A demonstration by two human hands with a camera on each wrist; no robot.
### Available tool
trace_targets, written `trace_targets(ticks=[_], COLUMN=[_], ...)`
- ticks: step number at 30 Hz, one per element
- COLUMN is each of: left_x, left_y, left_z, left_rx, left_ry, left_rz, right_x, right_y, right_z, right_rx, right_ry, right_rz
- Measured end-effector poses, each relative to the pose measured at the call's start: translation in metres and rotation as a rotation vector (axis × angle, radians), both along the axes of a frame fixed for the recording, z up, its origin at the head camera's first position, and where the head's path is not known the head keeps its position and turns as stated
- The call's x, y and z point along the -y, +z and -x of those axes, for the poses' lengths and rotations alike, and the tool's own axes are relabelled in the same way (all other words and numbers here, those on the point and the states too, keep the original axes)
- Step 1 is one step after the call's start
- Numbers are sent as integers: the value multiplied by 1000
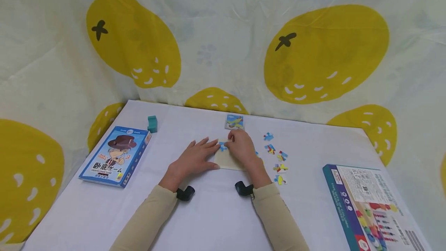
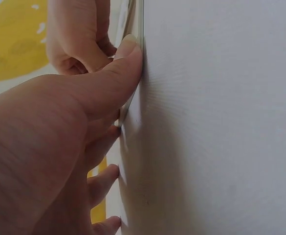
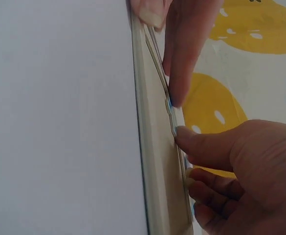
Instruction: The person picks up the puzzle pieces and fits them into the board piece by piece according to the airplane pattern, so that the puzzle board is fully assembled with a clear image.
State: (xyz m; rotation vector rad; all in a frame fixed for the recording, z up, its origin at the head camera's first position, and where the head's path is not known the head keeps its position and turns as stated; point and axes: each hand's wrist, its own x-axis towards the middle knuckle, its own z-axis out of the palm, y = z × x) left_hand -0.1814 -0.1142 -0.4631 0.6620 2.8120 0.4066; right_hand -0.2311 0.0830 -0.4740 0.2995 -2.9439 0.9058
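Note:
A pale puzzle tray (image 1: 228, 162) lies on the table under both hands. At its far-left part is a blue jigsaw piece (image 1: 222, 147). My left hand (image 1: 196, 157) is spread at the tray's left side, its thumb (image 2: 128, 49) pressing the near edge and the index fingertip close to the piece. My right hand (image 1: 244, 148) reaches over the tray's right half with bent fingers. In the right wrist view, its thumb (image 3: 201, 142) touches the tray beside the blue piece. I cannot tell whether the right fingers pinch anything. Part of another blue piece (image 1: 256, 153) shows beside the right hand.
Several loose jigsaw pieces (image 1: 280, 167) lie right of the tray. Behind it is a small airplane picture puzzle (image 1: 234, 121). A blue game box (image 1: 116, 156) and a teal block (image 1: 152, 124) are left; a large toy box (image 1: 373, 208) is at the right front.

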Motion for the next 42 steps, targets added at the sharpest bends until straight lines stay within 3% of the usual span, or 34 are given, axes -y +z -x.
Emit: trace_targets(ticks=[10, 16, 26, 35, 42], left_x=[-1, -2, -1, -2, -1], left_y=[-2, -2, -4, -5, -4], left_z=[-1, -1, -1, -3, -3], left_rx=[-22, -22, -18, -4, -13], left_ry=[18, 14, 25, 31, 28], left_rz=[57, 65, 59, 33, 25], right_x=[-34, -72, -116, -119, -121], right_y=[11, 13, 12, 3, 1], right_z=[7, 14, 14, 13, 15], right_rx=[24, 53, 43, 128, 187], right_ry=[-16, -130, -318, -269, -307], right_rz=[70, 67, 122, 81, 208])
